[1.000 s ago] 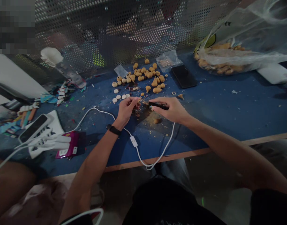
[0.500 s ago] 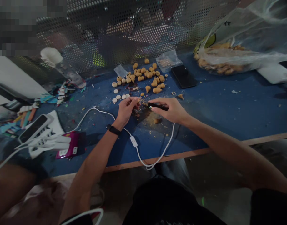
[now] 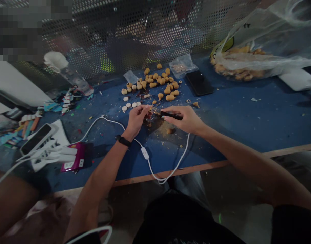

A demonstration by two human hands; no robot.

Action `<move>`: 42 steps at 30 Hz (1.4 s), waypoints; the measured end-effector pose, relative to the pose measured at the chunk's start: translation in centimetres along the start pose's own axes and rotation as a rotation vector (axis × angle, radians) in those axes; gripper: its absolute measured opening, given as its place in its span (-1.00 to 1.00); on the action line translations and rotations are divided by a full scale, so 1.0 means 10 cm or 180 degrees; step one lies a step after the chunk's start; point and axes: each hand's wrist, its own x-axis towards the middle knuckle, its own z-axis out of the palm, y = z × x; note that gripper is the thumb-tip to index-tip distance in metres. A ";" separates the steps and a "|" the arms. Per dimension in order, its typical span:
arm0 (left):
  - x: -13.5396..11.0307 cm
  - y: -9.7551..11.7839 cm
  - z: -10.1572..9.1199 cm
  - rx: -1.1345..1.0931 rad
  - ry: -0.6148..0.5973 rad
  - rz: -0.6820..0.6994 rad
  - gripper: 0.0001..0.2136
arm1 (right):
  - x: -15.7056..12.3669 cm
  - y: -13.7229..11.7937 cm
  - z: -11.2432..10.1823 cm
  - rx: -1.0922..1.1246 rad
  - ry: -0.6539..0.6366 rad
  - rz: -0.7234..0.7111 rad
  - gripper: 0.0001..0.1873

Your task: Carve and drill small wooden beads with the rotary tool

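Note:
My left hand (image 3: 138,119), with a black band at its wrist, is closed in a pinch. A small pale piece shows at its fingertips, too small to name. My right hand (image 3: 189,119) grips a black pen-shaped tool (image 3: 173,116) whose metal tip points left, close to the left fingertips. I cannot tell whether the tip touches the piece. From below the right hand runs a white cord (image 3: 186,149) with an inline switch (image 3: 144,153). Beyond my hands lie several small tan gourds (image 3: 160,80) and several white round pieces (image 3: 126,99). One gourd (image 3: 170,130) sits just below the tool.
A black phone (image 3: 199,83) and a small clear bag (image 3: 182,66) lie behind the hands. A big plastic bag of gourds (image 3: 243,64) stands at the right. At the left are a magenta box (image 3: 80,156), a second phone (image 3: 36,139) and a plastic bottle (image 3: 80,83). Shavings litter the blue table (image 3: 247,118).

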 end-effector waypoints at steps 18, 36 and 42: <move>0.02 -0.03 -0.01 -0.0078 -0.0041 0.0095 -0.58 | 0.00 0.04 0.02 0.0033 0.0074 -0.0022 -0.64; 0.03 -0.07 -0.02 -0.0150 -0.0152 0.0287 -0.62 | 0.01 0.08 0.04 0.0125 0.0198 0.0103 -0.65; 0.04 -0.09 -0.03 -0.0159 -0.0138 0.0241 -0.61 | 0.02 0.09 0.04 0.0170 0.0208 0.0103 -0.65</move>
